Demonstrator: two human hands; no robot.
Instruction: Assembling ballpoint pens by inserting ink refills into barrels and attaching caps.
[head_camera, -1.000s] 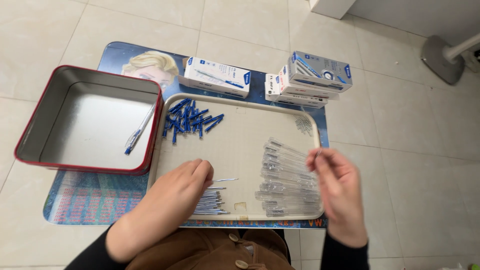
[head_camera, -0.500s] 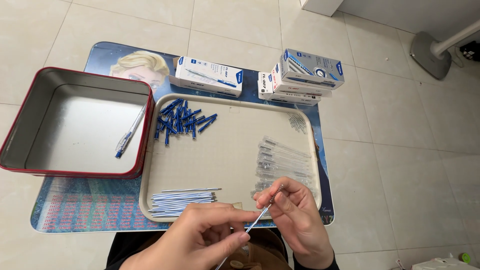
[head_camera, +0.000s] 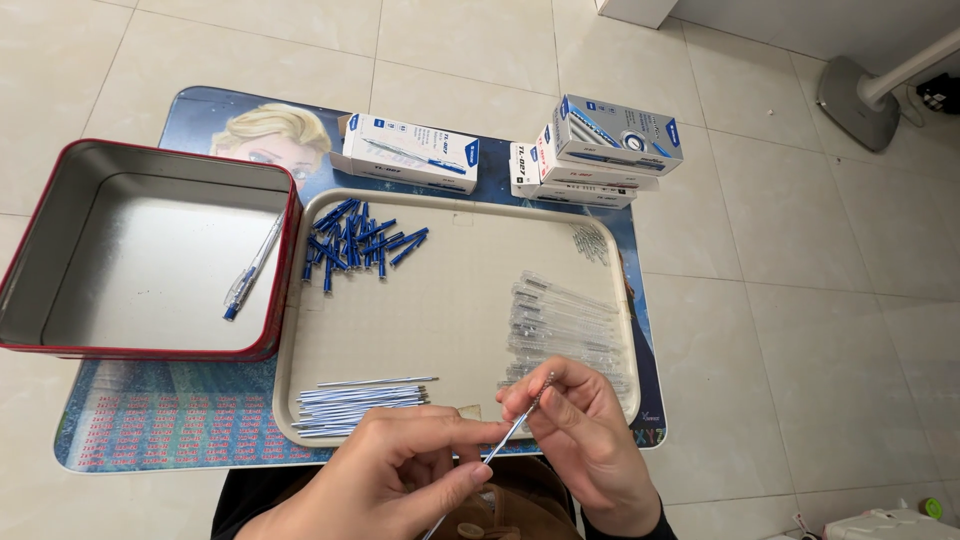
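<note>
Both hands are low in the view, over the tray's (head_camera: 290, 330) near edge. The left hand (head_camera: 390, 475) pinches a thin refill (head_camera: 505, 440) between thumb and forefinger, fingers closed on it; the right hand (head_camera: 580, 440) has its fingertips clamped on the upper end of the same refill, where a tiny spring (head_camera: 545, 385) seems to sit, though it is too small to be sure.

Counting now: one beige tray, one red tin (head_camera: 140, 260), one finished pen (head_camera: 250, 270) lying alone inside the tin. On the tray, a heap of blue caps (head_camera: 360, 243) at the far left, roughly twenty; a bundle of refills (head_camera: 355, 403) at the near left, too tightly packed to count; a pile of clear barrels (head_camera: 565, 325) on the right, a dozen or more; and a small cluster of springs (head_camera: 592, 243) at the far right corner.

Boxes: three in all, white and blue oblongs. One box (head_camera: 410, 152) lies flat beyond the tray, with a pen pictured on its top. Two more are stacked (head_camera: 600, 150) to its right, the top one grey-blue and skewed.

Everything rests on a blue picture mat (head_camera: 150, 420) with a cartoon figure, laid on pale floor tiles (head_camera: 800, 330). A grey stand base (head_camera: 850, 90) sits at the far right.
</note>
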